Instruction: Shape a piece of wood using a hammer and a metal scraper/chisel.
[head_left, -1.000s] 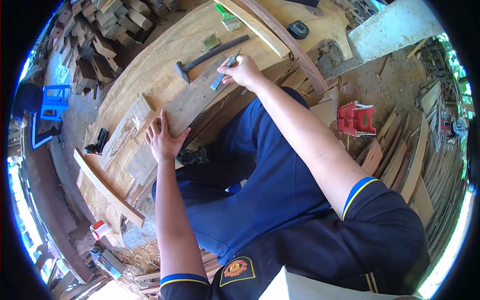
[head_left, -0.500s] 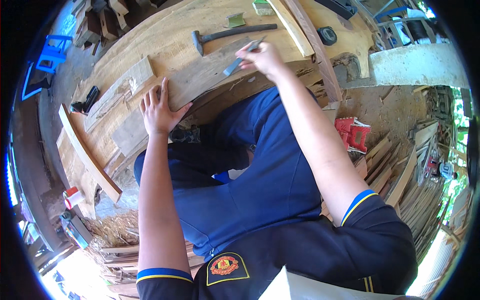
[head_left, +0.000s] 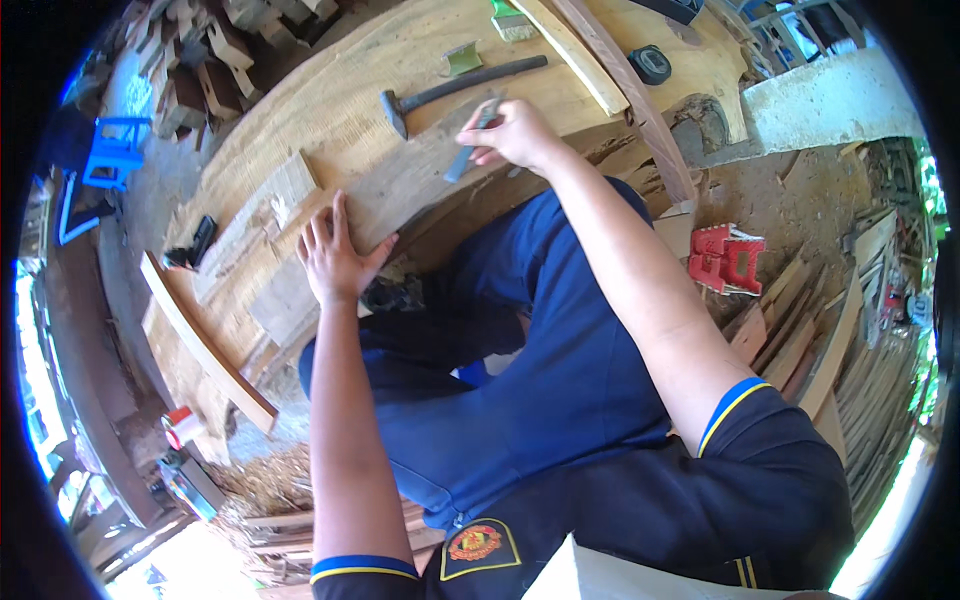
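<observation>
On the broad wooden slab (head_left: 310, 115), we see the grey-brown board (head_left: 400, 170) running lower left to upper right, our left hand (head_left: 338, 262) spread flat on it. Our right hand (head_left: 512, 132), farther up, pinches the chisel (head_left: 461, 163), blade slanting down-left over the board; we cannot tell whether it touches.

On my view, left hand (head_left: 337, 264) spread palm-down, left arm (head_left: 355, 430) nearly straight; right hand (head_left: 516, 135) pinched, right arm (head_left: 650, 280) extended.
</observation>
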